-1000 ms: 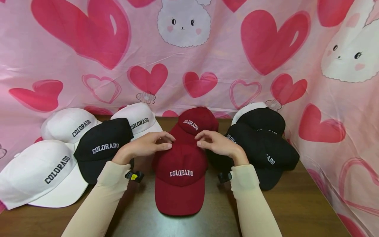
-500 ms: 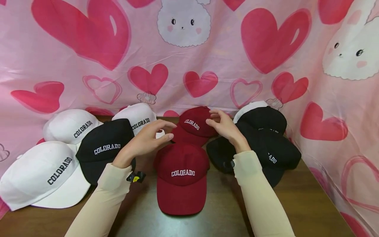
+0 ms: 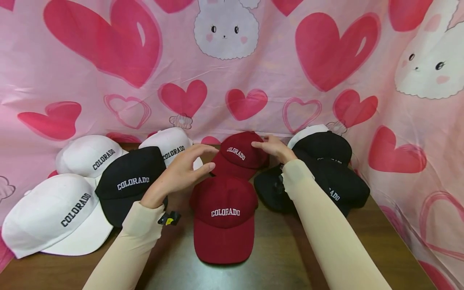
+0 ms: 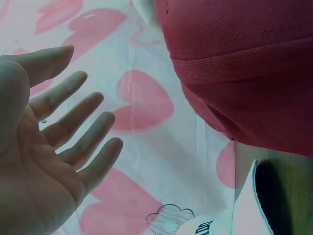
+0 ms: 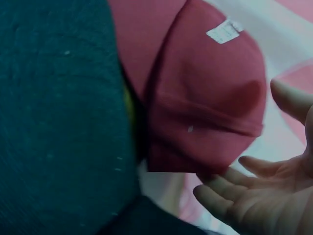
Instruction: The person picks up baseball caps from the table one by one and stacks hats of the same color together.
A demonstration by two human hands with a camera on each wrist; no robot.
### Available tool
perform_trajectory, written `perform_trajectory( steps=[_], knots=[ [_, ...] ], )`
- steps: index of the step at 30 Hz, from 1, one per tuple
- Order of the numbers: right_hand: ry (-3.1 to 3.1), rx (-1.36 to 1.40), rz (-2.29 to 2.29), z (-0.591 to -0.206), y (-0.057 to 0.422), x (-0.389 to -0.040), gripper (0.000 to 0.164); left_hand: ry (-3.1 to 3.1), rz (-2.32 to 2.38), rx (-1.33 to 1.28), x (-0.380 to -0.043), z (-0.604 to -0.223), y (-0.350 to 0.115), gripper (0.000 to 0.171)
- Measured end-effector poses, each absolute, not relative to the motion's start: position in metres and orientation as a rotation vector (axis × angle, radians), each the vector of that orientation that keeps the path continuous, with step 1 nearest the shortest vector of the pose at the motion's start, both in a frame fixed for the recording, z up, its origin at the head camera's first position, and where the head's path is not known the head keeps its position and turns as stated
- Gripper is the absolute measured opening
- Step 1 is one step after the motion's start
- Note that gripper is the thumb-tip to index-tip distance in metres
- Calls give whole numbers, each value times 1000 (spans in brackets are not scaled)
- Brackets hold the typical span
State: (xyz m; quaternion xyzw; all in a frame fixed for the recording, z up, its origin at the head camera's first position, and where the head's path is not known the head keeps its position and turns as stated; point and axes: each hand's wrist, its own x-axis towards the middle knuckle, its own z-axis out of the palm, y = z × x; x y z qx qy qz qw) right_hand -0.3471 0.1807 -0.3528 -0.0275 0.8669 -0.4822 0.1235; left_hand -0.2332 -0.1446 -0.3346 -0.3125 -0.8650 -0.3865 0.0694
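Note:
A dark red cap (image 3: 224, 201) with white COLORADO lettering lies at the middle of the table, brim toward me. Behind it sits a second red cap (image 3: 242, 156), turned slightly left. My right hand (image 3: 276, 148) is at that rear cap's right side, thumb over the crown in the head view. In the right wrist view its fingers are spread beside the red cap (image 5: 205, 98), and fingertips meet the lower edge. My left hand (image 3: 181, 171) hovers left of the red caps, fingers loosely extended. The left wrist view shows that hand (image 4: 49, 132) holding nothing, apart from the red cloth (image 4: 244, 73).
White caps (image 3: 50, 205) and a black cap (image 3: 127, 193) cluster at the left. Several black caps (image 3: 337, 181) and a white one (image 3: 306, 132) pile up at the right. A pink heart-print cloth (image 3: 232, 76) hangs behind the wooden table (image 3: 275, 245).
Both hands have parted from above the front red cap. My right hand has moved back and reached the rear red cap's right side; my left hand has shifted slightly back and opened wider.

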Motion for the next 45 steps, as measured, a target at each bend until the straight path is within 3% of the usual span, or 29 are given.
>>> perform_trajectory(
  steps=[19, 34, 45],
  knots=[
    [2243, -102, -1722, -373, 175, -350, 42, -2569, -1157, -909, -233, -338, -144, 49],
    [2330, -194, -2135, -321, 174, -332, 44, -2478, -1242, -828, -237, -333, -153, 48],
    [2210, -384, -2275, -290, 184, -297, 43, -2420, -1431, -710, -241, -328, -165, 45]
  ],
)
